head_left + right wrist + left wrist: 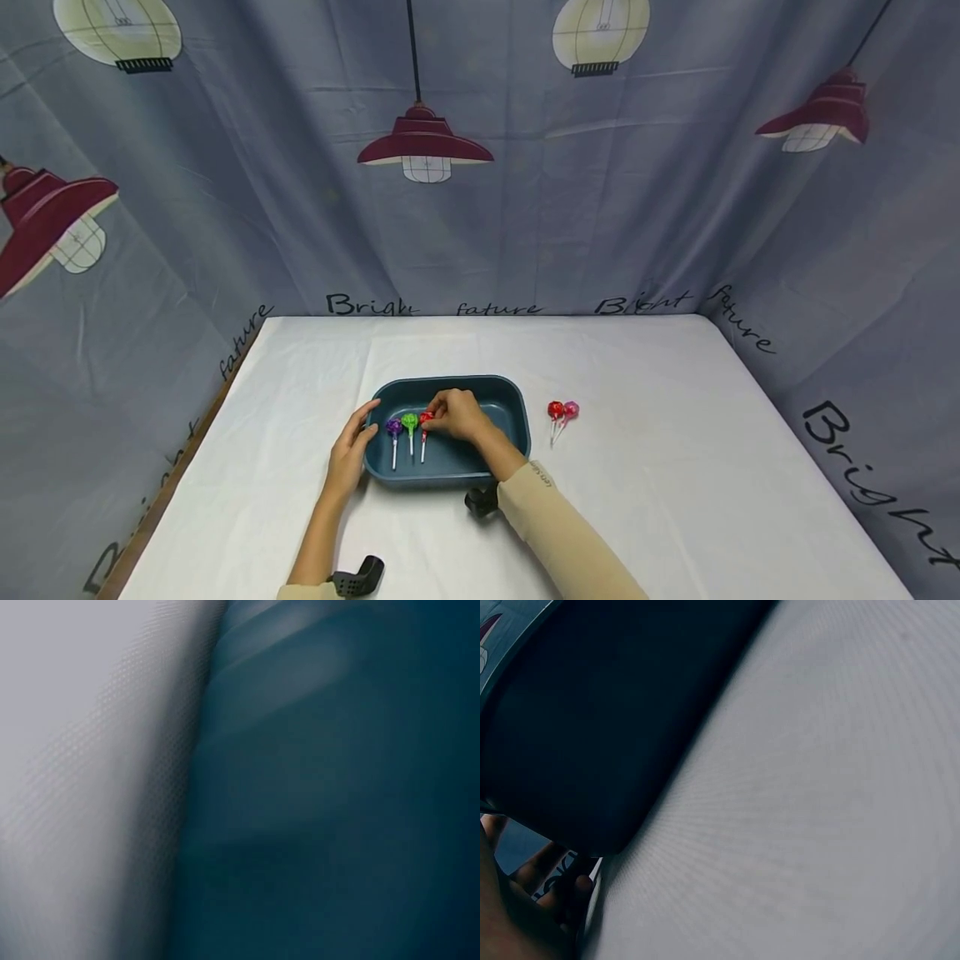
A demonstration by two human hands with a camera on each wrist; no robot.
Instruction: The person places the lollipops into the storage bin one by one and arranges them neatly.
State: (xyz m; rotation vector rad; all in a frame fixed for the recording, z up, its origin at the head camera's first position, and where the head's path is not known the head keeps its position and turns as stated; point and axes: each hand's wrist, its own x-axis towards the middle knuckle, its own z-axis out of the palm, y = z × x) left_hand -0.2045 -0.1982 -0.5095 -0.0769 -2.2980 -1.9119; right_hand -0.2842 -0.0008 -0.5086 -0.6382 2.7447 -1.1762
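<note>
A dark teal tray (457,477) lies on the table, with a purple lollipop (394,427), a green lollipop (409,422) and a red lollipop (423,439) side by side in its left part, sticks toward the person. My right hand (459,414) reaches over the tray and pinches the red lollipop by its head, fingers partly covering it. At the tray's left end, my left hand (347,454) rests its fingertips against the rim. The left wrist view shows those fingers (536,870) by the tray's end; the right wrist view holds only the blurred tray wall (285,772) and cloth.
Right of the tray, another red lollipop (555,410) and a pink lollipop (571,410) lie close together with sticks crossing. A white cloth (675,467) covers the table. Behind and beside it hangs a grey-blue curtain (510,225) printed with lamps.
</note>
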